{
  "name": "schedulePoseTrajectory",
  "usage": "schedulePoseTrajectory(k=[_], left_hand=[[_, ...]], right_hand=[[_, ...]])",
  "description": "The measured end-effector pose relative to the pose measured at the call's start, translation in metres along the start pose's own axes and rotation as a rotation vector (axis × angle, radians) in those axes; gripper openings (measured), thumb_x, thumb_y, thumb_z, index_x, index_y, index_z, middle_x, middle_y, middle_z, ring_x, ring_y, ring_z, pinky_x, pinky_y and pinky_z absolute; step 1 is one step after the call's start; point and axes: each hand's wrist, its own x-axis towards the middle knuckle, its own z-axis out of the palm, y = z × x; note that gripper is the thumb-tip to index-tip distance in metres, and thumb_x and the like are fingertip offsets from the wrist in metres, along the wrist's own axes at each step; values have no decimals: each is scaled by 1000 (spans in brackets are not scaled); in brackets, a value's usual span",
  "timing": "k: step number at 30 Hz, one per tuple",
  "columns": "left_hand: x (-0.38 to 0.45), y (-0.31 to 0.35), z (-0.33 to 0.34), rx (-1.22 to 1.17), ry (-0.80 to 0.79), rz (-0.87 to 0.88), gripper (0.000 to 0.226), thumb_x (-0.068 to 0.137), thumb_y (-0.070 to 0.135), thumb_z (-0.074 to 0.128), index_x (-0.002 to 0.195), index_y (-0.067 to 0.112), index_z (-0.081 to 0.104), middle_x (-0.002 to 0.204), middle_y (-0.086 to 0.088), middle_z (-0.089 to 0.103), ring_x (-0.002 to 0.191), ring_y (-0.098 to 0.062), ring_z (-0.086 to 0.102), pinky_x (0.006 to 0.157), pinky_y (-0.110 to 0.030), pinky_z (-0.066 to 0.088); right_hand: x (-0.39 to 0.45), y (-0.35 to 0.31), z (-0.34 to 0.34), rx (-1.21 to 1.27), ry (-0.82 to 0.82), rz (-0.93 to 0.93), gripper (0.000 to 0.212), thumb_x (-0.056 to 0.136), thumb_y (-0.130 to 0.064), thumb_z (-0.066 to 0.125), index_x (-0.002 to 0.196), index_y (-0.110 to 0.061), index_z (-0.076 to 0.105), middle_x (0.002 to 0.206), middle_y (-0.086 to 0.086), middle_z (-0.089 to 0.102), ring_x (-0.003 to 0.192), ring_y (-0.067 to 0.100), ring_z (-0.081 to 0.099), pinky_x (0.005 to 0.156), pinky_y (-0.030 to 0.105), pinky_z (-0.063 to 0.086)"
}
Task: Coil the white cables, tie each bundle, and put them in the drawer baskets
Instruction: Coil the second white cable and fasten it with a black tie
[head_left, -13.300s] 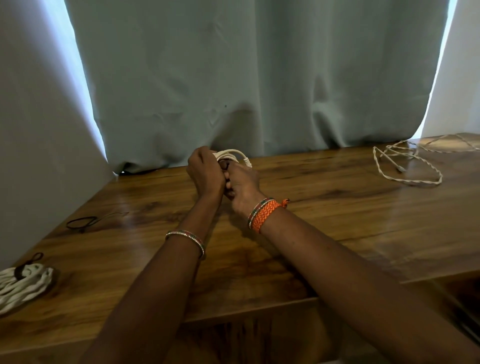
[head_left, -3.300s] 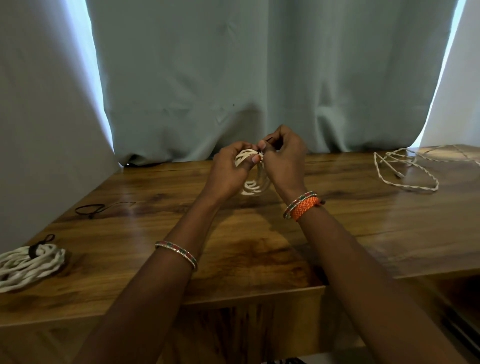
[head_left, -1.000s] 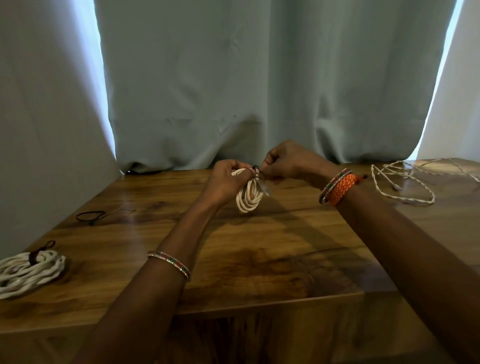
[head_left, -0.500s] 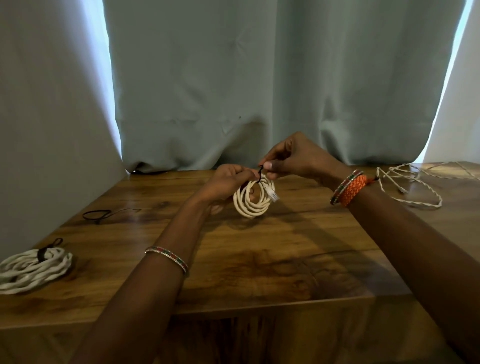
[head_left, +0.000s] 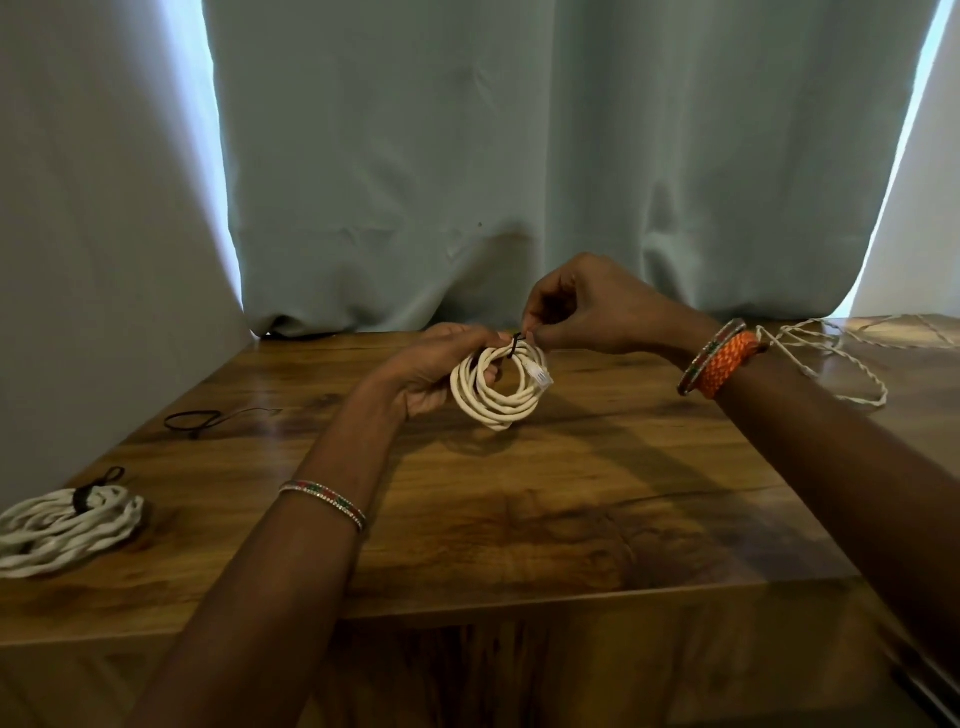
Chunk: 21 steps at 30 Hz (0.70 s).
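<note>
One tied bundle (head_left: 65, 525) lies at the table's (head_left: 519, 519) left edge; a spare black tie (head_left: 195, 418) waits beyond; mid-table, the left hand (head_left: 431, 371) grips a coiled cable (head_left: 501, 387) while the right hand (head_left: 582, 312) pinches its black tie (head_left: 516, 345); rightward, a loose cable (head_left: 826, 358) remains uncoiled; no drawer baskets visible.

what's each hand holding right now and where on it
The left hand grips the coiled white cable at its upper left rim. The right hand pinches the black tie at the coil's top.
</note>
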Motion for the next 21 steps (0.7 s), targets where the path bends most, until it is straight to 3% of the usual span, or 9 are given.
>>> schedulePoseTrajectory(k=[8, 18, 21], left_hand=[[2, -2, 2, 115, 69, 58, 19, 92, 8, 52, 80, -5, 60, 43, -4, 56, 34, -8, 52, 38, -15, 44], [2, -2, 3, 110, 95, 82, 21, 92, 7, 51, 75, -4, 60, 43, -4, 56, 34, -8, 51, 39, -15, 45], [3, -2, 2, 71, 86, 70, 22, 92, 7, 51, 75, -3, 60, 43, -5, 56, 34, -8, 51, 38, -15, 45]], right_hand=[[4, -4, 10, -233, 27, -143, 5, 79, -9, 69, 81, -5, 70, 75, 7, 68, 71, 14, 65, 71, 34, 57], [1, -5, 17, -284, 81, -190, 7, 82, -12, 69, 82, -6, 70, 78, 6, 68, 72, 14, 64, 70, 34, 56], [-1, -3, 17, -213, 114, -164, 7, 82, -12, 70, 85, -6, 72, 82, 7, 71, 73, 11, 65, 71, 25, 56]])
